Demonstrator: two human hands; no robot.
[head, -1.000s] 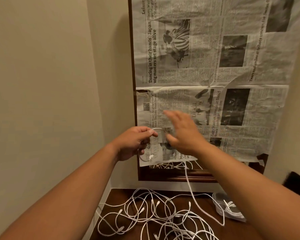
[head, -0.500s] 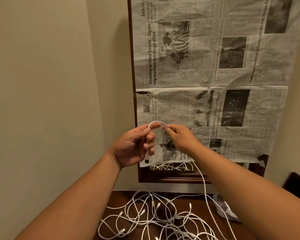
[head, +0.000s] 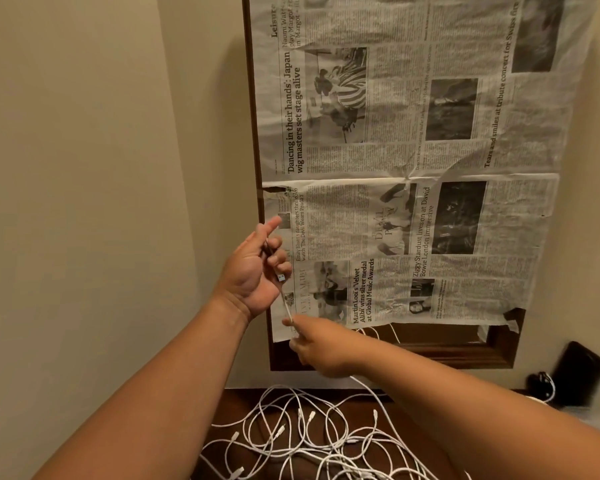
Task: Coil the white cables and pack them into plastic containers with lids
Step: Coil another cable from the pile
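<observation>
Holding one white cable [head: 286,306] up in front of the wall [head: 84,168], the left hand [head: 253,271] had its lower fingers curled around it, index finger sticking out straight and palm facing the camera. The cable's USB plug [head: 280,278] poked out right by the little finger. Just below and a bit to the right, the right hand [head: 321,346] was pinching the same cable between thumb and fingertips, so a short stretch ran pretty much straight between the two hands. From under the right hand the rest of the cable dropped down toward the tabletop [head: 239,400].

Down there, near the bottom edge, the loose cables [head: 305,431] were lying in one big tangled mess on the dark wood, plugs pointing every which way.

Behind the hands, sheets of newspaper [head: 413,168] covered most of a dark wooden frame [head: 430,351] on the far wall, with only the frame's left edge and bottom rail showing. Far right, a black object [head: 579,372] leaned against the wall; I couldn't tell what it was.
</observation>
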